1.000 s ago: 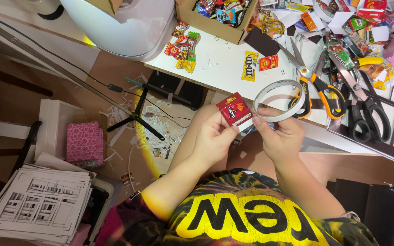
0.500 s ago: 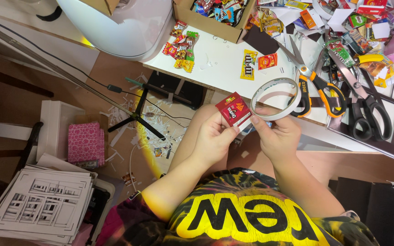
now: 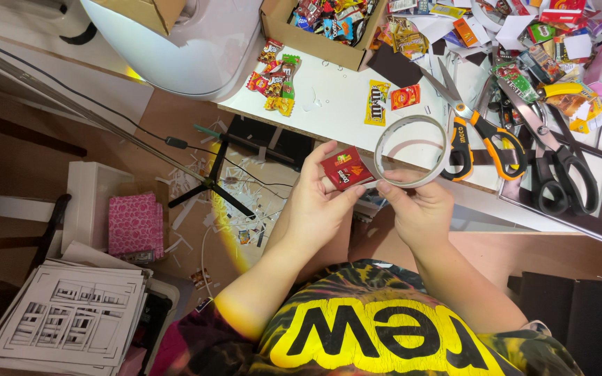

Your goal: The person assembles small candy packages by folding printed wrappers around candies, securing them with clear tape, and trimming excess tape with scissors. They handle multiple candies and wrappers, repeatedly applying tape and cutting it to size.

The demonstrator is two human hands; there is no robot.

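While the left hand [image 3: 318, 202] pinched a small red snack packet [image 3: 346, 168] between thumb and curled fingers, the right hand [image 3: 419, 209] gripped a roll of clear tape [image 3: 411, 151] by its lower rim, fingers closed around it. Both things were held just off the near edge of the white table [image 3: 336, 104], the packet touching the roll's left side. Orange-handled scissors [image 3: 479, 129] lay on the table just right of the roll, and a cardboard box [image 3: 276, 28] of sweets stood at the table's far side.

White table [image 3: 343, 104] over littered brown floor [image 3: 175, 132]
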